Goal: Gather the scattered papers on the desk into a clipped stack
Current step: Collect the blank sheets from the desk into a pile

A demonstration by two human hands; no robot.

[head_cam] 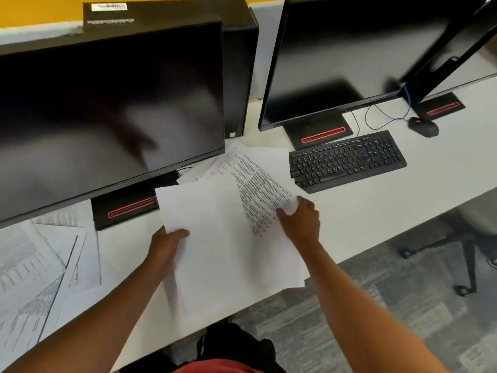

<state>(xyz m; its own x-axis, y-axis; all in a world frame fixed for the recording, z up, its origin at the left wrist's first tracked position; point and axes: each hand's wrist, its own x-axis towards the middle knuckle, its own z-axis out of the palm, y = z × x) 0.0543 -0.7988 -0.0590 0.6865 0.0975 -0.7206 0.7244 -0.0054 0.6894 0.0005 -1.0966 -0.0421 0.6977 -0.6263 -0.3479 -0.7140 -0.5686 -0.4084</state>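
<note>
My left hand [168, 244] grips the left edge of a bundle of blank white sheets [215, 238], thumb on top, held over the desk's front edge. My right hand [300, 220] pinches the corner of a printed sheet [258, 187] covered in lines of text, which lies partly under the blank bundle. More printed papers [212, 165] fan out behind it, under the left monitor's edge. Several printed sheets with tables and lines [40, 265] lie scattered at the desk's left. No clip shows.
Two dark monitors [107, 117] [349, 55] stand on the white desk [376, 189], each on a black base with a red slot. A black keyboard [347, 160] and mouse [423, 127] sit at the right. An office chair base [468, 254] stands on grey carpet.
</note>
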